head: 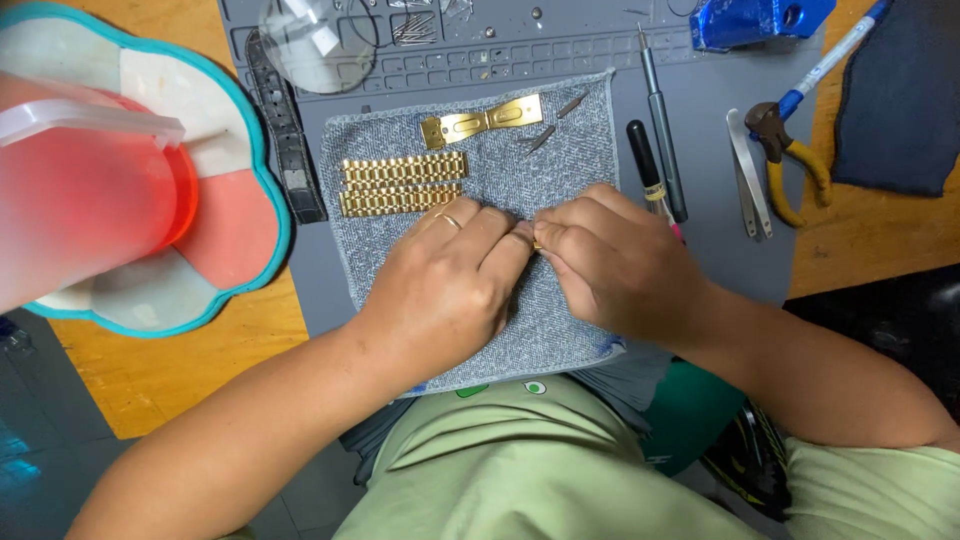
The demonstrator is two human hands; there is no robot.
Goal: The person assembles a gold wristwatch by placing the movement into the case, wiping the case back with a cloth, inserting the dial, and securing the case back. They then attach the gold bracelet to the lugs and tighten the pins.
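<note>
Grey silicone work mat (700,260) on an orange wooden bench carries a grey woven cloth (560,330). I see my left hand (450,285) and right hand (615,265) meet there, fingertips pinched on a small gold metal part (537,244), mostly hidden. Two gold link bracelet strips (403,184) and a gold folding clasp (482,122) lie apart above, not yet joined.

No packages, labels, signs, screens in view.

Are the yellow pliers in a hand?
No, the pliers lie on the mat's edge, away from both hands.
</note>
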